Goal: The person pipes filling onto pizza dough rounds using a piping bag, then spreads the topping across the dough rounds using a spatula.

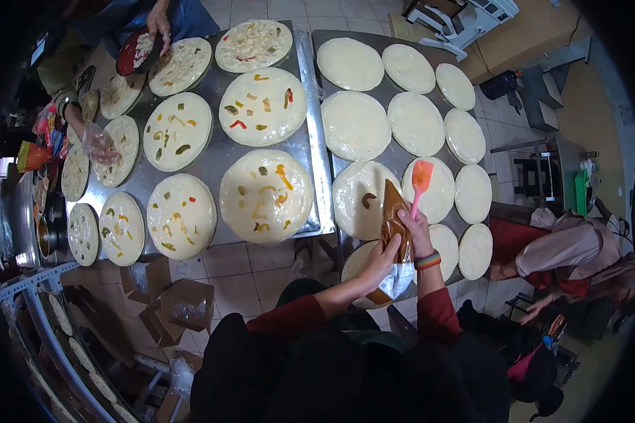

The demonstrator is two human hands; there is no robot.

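A long, pointed plastic bag full of brown stuff [394, 222] is just right of the middle of the frame, with its thin tip pointing up. The left hand [379, 262] is wrapped around the low part of the bag, its grip closed. The right hand [419, 231] has its fingers bent around the bag's right side, and its closed grip also has the handle of a pink and orange spatula [420, 180]. A striped rainbow band [427, 261] is on the right wrist. Near the bag's tip lies a pale, flat, round dough [351, 194] with one small brown mark on it. More plain rounds sit in rows on the grey metal table [383, 93]. At the left, another shiny table [226, 153] has rounds with red, green and yellow bits. In the upper left, another person's hand in a clear glove [100, 144] is at one round, and a bare hand [159, 29] holds a red bowl [128, 58].
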